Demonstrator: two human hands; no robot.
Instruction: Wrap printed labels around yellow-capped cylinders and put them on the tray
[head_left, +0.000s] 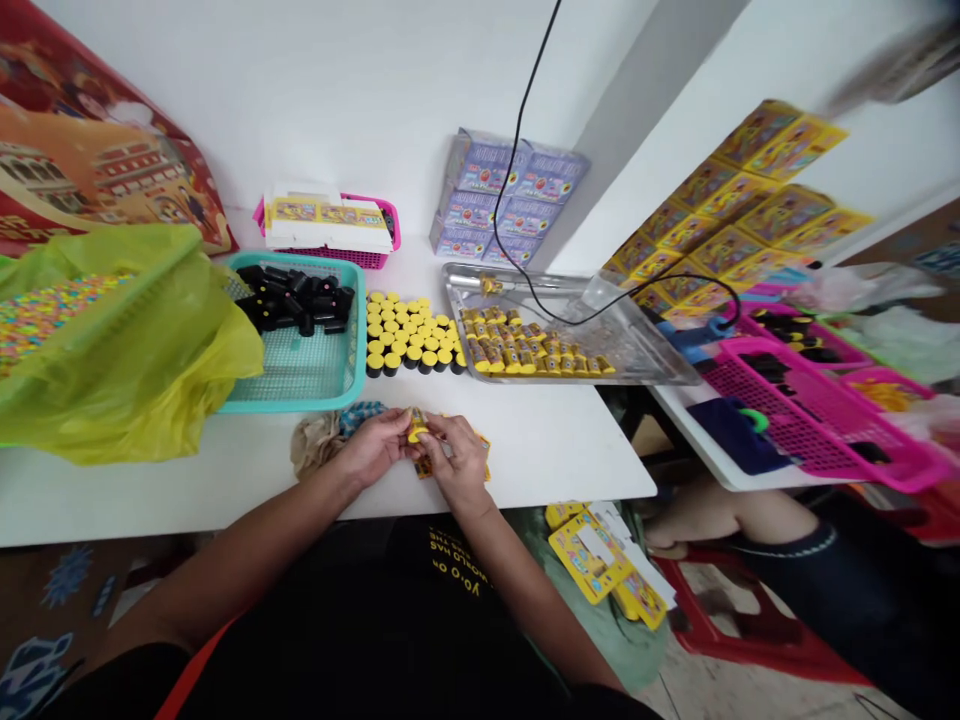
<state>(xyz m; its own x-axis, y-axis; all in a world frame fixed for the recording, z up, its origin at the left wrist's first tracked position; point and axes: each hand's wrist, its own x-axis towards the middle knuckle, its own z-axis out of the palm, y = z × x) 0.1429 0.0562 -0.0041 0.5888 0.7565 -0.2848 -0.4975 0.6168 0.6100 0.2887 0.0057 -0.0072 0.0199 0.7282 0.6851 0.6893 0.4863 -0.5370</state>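
Observation:
Above the table's front edge, a small yellow-labelled container point(417, 429) is pinched between the fingers of both my hands. My left hand point(377, 446) grips it from the left, and my right hand point(459, 462) has thumb and fingers on its right side. Under my right hand lies a yellow-and-orange printed sheet or card point(487, 461), mostly covered. A crumpled beige cloth point(315, 445) sits beside my left wrist, next to a blue checked cloth point(361, 415). Beyond my hands stand several black containers with yellow lids point(405, 332). Similar yellow-wrapped pieces line a metal tray point(637, 345).
A teal basket point(289, 405) holds black containers, beside a yellow bag point(142, 370) of colourful bits. Purple boxes point(510, 190) and yellow boxes point(735, 210) are stacked behind. A black cable point(517, 130) hangs over the tray. At right are pink baskets point(817, 420) and another person's leg point(742, 515).

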